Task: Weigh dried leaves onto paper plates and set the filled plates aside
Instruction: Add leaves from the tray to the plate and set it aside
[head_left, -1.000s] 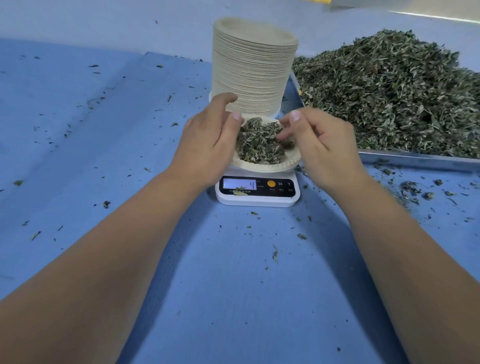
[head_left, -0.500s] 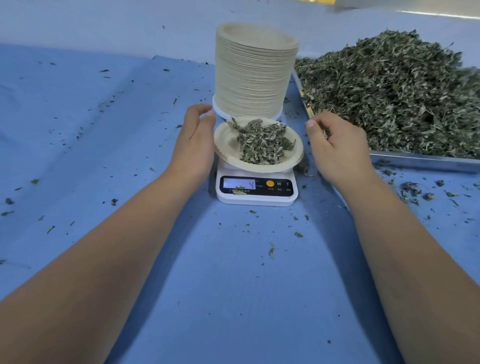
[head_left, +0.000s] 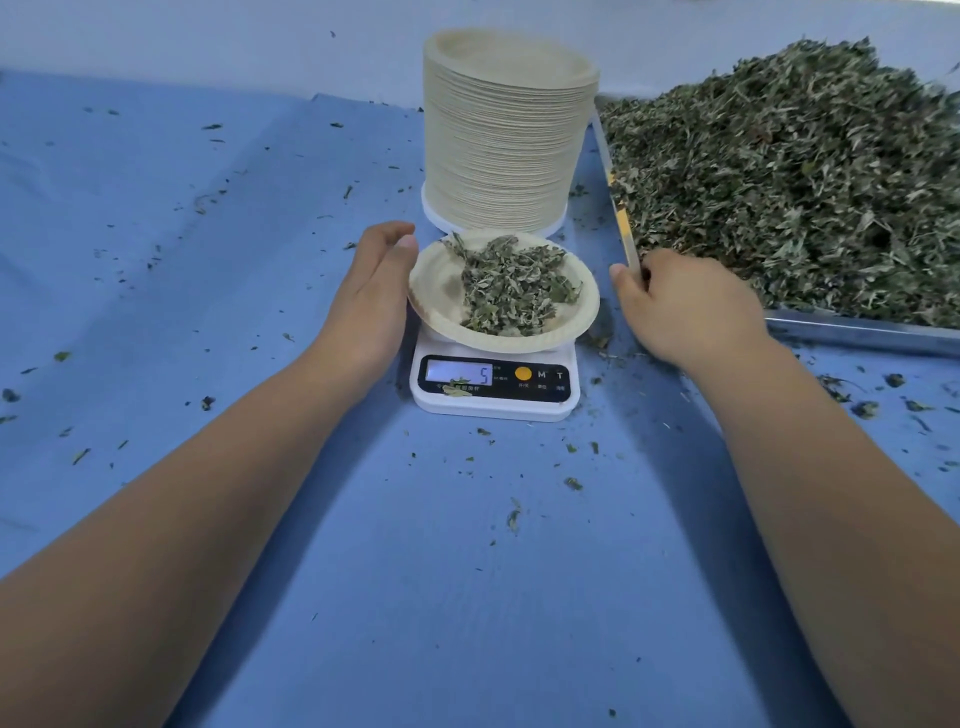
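Overhead, a blue cloth (head_left: 467, 597) covers the work surface, where a person weighs dried leaves by hand. At right, a large heap of dried leaves (head_left: 805, 182) fills a metal tray (head_left: 857, 332). Behind the weighing spot stands a tall stack of paper plates (head_left: 504, 145), upright and just beyond the plate in use. The left hand (head_left: 371, 296) lies flat-edged along that plate's left rim, fingers straight and pressed together, at or just beside the rim; contact cannot be confirmed. The right hand (head_left: 685, 306) sits at the tray's near corner, its back to the camera and fingers curled out of sight, so whether it pinches any leaves cannot be told. Between the hands, a single paper plate (head_left: 431, 291) carrying a small mound of leaves (head_left: 514, 291) rests on a white kitchen scale (head_left: 493, 405). The scale's display (head_left: 460, 372) reads 5. Loose leaf flakes (head_left: 573, 483) speckle the cloth around the scale.
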